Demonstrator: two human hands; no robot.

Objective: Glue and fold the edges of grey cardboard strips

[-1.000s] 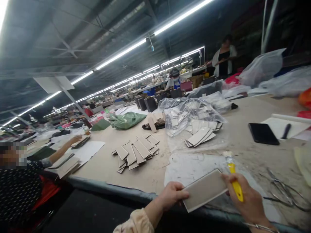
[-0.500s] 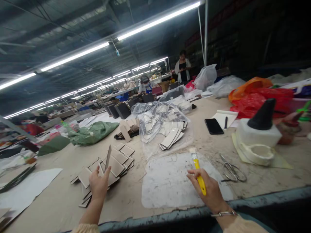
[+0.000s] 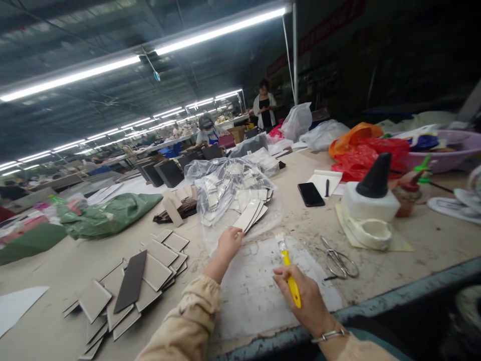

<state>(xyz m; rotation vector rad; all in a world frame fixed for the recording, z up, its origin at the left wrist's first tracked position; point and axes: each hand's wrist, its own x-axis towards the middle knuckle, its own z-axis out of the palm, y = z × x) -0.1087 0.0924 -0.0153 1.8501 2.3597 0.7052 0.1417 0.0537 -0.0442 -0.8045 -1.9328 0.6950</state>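
Observation:
My left hand (image 3: 229,242) reaches forward to a small stack of pale rectangular panels (image 3: 251,214) that spills out of a clear plastic bag (image 3: 225,188); its fingers curl at the edge of the nearest panel. My right hand (image 3: 304,300) is closed round a yellow-handled brush (image 3: 287,264), bristles pointing away, above a glue-stained white sheet (image 3: 259,286). To the left lies a spread pile of grey panels (image 3: 131,286) with one dark panel (image 3: 131,281) lying face down on top.
Scissors (image 3: 338,260), a black phone (image 3: 310,194), a white glue container with a black cone cap (image 3: 370,200) and red and orange bags (image 3: 361,150) lie to the right. A green bag (image 3: 108,213) lies left. Other people work at the far tables.
My left hand laid the panel on the spread pile at the left, then swung right to the panels by the plastic bag. The view turned right. The brush stayed in my right hand.

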